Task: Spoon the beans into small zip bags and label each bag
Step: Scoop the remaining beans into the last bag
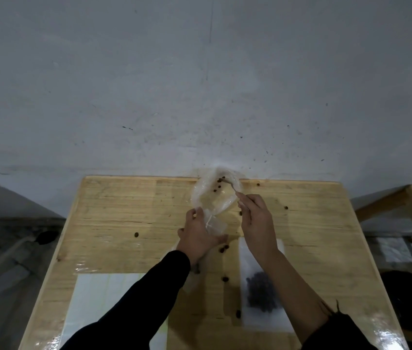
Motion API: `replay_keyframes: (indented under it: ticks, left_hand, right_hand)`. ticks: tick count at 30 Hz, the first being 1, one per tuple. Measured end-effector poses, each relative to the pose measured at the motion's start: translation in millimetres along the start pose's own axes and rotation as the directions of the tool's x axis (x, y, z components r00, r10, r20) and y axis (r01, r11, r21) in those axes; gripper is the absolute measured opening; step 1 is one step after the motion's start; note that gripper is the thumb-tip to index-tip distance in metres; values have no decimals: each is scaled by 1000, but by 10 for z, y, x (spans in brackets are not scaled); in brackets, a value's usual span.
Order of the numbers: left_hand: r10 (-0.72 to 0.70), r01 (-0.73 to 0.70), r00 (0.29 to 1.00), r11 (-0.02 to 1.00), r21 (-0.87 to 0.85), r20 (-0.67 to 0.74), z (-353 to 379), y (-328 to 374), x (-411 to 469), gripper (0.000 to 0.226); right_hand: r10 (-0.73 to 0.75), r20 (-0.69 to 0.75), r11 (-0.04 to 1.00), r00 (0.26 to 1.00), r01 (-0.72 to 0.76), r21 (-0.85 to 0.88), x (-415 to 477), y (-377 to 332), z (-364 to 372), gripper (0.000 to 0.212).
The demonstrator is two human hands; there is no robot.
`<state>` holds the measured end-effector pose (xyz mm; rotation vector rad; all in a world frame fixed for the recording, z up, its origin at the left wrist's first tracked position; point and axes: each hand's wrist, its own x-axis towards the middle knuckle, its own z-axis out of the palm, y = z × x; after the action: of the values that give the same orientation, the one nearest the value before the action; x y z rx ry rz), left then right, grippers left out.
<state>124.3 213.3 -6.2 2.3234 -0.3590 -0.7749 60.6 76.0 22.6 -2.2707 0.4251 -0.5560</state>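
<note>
Head view, left to right: white sheet [104, 299] on near-left tabletop [124, 205]. Left hand [198, 238] pinches the near end of a clear zip bag [212, 198], mouth held open toward the far edge. Right hand [255, 218] grips a spoon [232, 185], tip inside the bag with a few beans [218, 184]. Loose beans scattered around. Filled bag of beans [261, 294] lies flat near right.

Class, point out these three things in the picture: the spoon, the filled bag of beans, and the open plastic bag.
spoon [232, 186], head view, on its thin handle.
filled bag of beans [261, 291], head view, on the dark bean heap.
open plastic bag [199, 190], head view, on its left wall.
</note>
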Motion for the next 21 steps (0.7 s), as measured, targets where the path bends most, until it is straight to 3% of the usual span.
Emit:
replay_keyframes:
  ticks: [12,17,21]
  left_hand:
    - [128,-125,991,991,43,-51,-82,-22,-27,102]
    - [150,-147,988,986,75,-24,-103,-8,-20,101]
    - [136,-135,990,989,63,-21,-125,-20,1,101]
  right_hand:
    - [-42,-37,999,998,42,-20,-28,62,164,35]
    - [-61,-14,993,998,60,-107,-13,150,214,40]
    - [-4,-38,993,999,-1,-122,37,164,220,37]
